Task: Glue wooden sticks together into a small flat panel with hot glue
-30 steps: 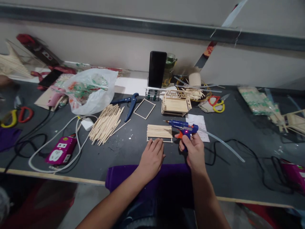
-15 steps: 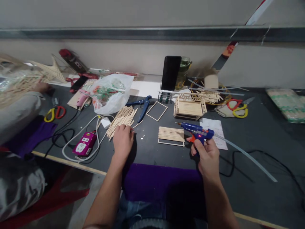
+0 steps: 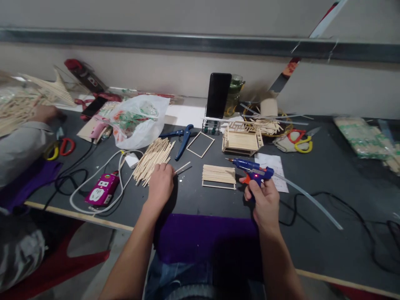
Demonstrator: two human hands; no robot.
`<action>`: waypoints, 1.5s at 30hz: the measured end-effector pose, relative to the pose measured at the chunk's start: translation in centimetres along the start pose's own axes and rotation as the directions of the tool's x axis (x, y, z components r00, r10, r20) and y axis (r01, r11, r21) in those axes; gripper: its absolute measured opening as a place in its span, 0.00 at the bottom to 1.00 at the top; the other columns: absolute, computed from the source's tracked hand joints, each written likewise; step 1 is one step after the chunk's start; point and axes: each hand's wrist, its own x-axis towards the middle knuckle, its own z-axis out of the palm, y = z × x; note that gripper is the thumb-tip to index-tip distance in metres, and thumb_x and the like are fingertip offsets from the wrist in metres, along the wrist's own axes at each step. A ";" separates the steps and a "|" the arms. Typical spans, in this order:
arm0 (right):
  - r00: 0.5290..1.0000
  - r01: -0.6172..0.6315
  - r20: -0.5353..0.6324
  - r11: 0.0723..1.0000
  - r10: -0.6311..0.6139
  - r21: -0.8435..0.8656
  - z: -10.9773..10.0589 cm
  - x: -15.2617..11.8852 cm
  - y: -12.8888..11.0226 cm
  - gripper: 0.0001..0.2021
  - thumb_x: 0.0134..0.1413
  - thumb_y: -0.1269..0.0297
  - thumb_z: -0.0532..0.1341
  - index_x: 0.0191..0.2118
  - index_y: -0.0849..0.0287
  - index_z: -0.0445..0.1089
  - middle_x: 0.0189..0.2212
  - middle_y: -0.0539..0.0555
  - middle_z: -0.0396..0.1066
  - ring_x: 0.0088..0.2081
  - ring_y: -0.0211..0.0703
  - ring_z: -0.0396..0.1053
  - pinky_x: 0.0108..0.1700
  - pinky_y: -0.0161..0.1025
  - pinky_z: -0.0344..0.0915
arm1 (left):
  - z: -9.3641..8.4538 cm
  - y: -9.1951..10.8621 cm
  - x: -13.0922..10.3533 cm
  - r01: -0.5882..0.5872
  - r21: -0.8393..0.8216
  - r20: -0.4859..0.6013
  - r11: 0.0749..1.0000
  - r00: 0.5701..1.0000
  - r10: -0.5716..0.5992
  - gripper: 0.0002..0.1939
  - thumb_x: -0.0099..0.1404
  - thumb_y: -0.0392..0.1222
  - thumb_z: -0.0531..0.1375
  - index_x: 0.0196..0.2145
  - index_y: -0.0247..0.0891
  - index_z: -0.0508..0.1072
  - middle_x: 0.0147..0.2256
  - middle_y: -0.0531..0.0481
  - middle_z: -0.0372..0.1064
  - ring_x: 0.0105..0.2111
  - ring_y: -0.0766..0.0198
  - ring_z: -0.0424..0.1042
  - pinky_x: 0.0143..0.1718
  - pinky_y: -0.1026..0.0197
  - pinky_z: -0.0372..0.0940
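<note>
My left hand [image 3: 161,183] is closed on a thin wooden stick [image 3: 183,167], which sticks out to the right of its fingers, beside a loose pile of sticks [image 3: 154,156]. My right hand [image 3: 264,200] grips a blue glue gun [image 3: 252,169] with an orange trigger and a lit red light; its nozzle points left. Just left of the nozzle lies a flat panel of sticks side by side [image 3: 218,174], with a gap before its lowest stick. Behind the panel are a square stick frame [image 3: 200,144] and a small stick box [image 3: 242,143].
Blue cutters [image 3: 185,141] lie behind the pile. A magenta power socket [image 3: 102,189] with a white cable is at left. A phone [image 3: 218,96] stands at the back. Scissors [image 3: 301,141] lie at right. Another person's hand [image 3: 46,113] is at far left.
The view has shifted slightly, so most things appear further left. The stick at my left hand now points up and to the right from its fingers. My right hand still holds the glue gun.
</note>
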 end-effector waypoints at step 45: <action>0.999 0.000 0.033 1.000 0.001 -0.019 -0.1 -0.1 0.3 0.08 0.58 0.61 0.61 0.42 0.55 0.65 0.35 0.50 0.73 0.19 0.29 0.58 0.21 0.31 0.56 | 3.2 12.3 -4.4 -0.532 -0.071 -0.175 0.844 0.840 0.514 0.21 0.70 0.46 0.52 0.55 0.29 0.67 0.57 0.40 0.66 0.58 0.52 0.62 0.60 0.49 0.55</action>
